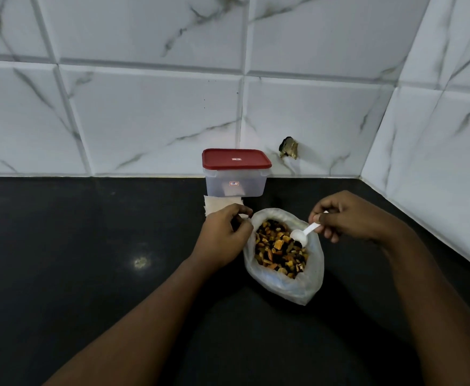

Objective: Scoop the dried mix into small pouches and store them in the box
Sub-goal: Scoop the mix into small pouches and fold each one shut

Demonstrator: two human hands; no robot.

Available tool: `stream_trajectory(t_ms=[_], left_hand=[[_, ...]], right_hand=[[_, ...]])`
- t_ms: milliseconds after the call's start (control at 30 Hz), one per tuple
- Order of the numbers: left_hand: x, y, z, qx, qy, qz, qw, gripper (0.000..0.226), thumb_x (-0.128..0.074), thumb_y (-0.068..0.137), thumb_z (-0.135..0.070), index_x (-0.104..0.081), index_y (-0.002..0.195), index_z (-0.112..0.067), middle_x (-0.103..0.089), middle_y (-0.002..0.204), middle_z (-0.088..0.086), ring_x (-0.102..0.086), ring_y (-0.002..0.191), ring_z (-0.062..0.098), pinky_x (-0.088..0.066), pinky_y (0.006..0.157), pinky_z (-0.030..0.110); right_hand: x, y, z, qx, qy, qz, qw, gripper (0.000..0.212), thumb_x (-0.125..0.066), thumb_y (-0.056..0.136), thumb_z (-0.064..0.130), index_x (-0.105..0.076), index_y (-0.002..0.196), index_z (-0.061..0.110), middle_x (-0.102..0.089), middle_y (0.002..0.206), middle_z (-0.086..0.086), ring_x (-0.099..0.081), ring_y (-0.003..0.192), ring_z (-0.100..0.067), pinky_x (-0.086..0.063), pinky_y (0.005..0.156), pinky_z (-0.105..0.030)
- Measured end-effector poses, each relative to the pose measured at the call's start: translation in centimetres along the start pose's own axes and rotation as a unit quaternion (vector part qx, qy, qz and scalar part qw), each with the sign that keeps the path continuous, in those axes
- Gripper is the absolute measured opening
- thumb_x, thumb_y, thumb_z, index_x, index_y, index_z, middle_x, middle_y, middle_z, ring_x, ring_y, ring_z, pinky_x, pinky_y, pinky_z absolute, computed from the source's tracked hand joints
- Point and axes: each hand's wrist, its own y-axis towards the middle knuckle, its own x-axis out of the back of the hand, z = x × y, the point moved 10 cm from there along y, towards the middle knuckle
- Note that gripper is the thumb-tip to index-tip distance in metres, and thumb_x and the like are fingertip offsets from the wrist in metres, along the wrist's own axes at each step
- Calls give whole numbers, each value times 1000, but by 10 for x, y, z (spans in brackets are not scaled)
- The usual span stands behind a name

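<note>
Pinching the scoop in your right hand, you dip it into the dried mix below your fingers, while your left hand pinches the bag rim, seemingly to hold it open, with the lidded box just beyond.

Both forearms reach forward and converge. The left hand curls its fingers and thumb into a pinch on a white pouch. The right hand, knuckles up, pinches a spoon by its handle.
</note>
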Motion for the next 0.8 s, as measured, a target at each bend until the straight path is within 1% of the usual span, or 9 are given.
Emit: stream_trajectory(t_ms=[100, 200, 300, 400, 467, 567, 633, 733, 800], left_hand=[[25, 5, 0, 25, 52, -80, 995, 15, -62, 100, -30, -73, 108, -24, -70, 83, -12, -67, 73, 5, -60, 70, 36], [55, 13, 10, 57, 168, -130, 975, 20, -61, 100, -26, -70, 118, -19, -67, 101, -6, -63, 90, 11, -58, 80, 37], [65, 19, 30, 78, 281, -95, 952, 31, -60, 100, -26, -66, 130, -23, -59, 123, 2, -50, 116, 22, -49, 96, 40], [63, 19, 48, 116, 298, -51, 946, 40, -59, 100, -34, -58, 140, -32, -47, 141, 1, -35, 135, 28, -36, 108, 49], [54, 20, 52, 119, 298, -23, 947, 45, -59, 99, -36, -55, 144, -36, -41, 150, 0, -26, 143, 29, -29, 114, 54], [45, 21, 56, 126, 301, 7, 945, 50, -58, 97, -37, -53, 147, -38, -34, 158, 1, -19, 148, 30, -22, 117, 57], [41, 20, 57, 131, 303, 25, 943, 50, -58, 97, -37, -53, 147, -38, -33, 159, 1, -19, 149, 30, -21, 118, 57], [39, 19, 54, 121, 310, 28, 943, 44, -58, 98, -33, -58, 142, -34, -36, 157, 1, -23, 148, 29, -22, 118, 55], [40, 19, 52, 111, 307, 19, 945, 40, -58, 99, -29, -62, 138, -31, -41, 153, 0, -28, 144, 26, -25, 116, 53]], right_hand=[[-2, 6, -17, -37, 74, -5, 997, 18, -56, 102, 0, -74, 96, -1, -74, 80, -18, -65, 66, -22, -55, 57, -31], [-5, 9, -29, -63, 96, -14, 993, 18, -55, 102, 2, -72, 97, -1, -71, 81, -17, -64, 64, -20, -52, 54, -29], [-7, 11, -36, -76, 90, -13, 993, 20, -58, 104, 14, -74, 96, 5, -70, 82, -12, -62, 68, -19, -48, 54, -30], [-5, 9, -27, -65, 36, -31, 997, 33, -59, 104, 43, -76, 96, 16, -68, 82, -3, -61, 78, -19, -50, 66, -34], [3, 9, -12, -25, -58, -98, 993, 33, -55, 103, 51, -73, 105, 23, -70, 96, -1, -65, 90, -19, -54, 79, -40], [21, -3, 25, 81, -181, -251, 947, 31, -59, 102, 43, -68, 123, 23, -66, 123, -2, -59, 114, -26, -50, 98, -50], [22, -17, 60, 180, -192, -309, 914, 25, -59, 102, 33, -70, 120, 20, -67, 122, -1, -56, 116, -27, -48, 98, -54], [8, -36, 119, 286, -191, -339, 876, 21, -56, 101, 24, -72, 112, 16, -71, 112, 0, -58, 110, -23, -47, 93, -51], [-2, -30, 149, 308, -190, -308, 880, 23, -55, 101, 28, -72, 113, 17, -71, 110, 3, -58, 109, -20, -47, 94, -49]])
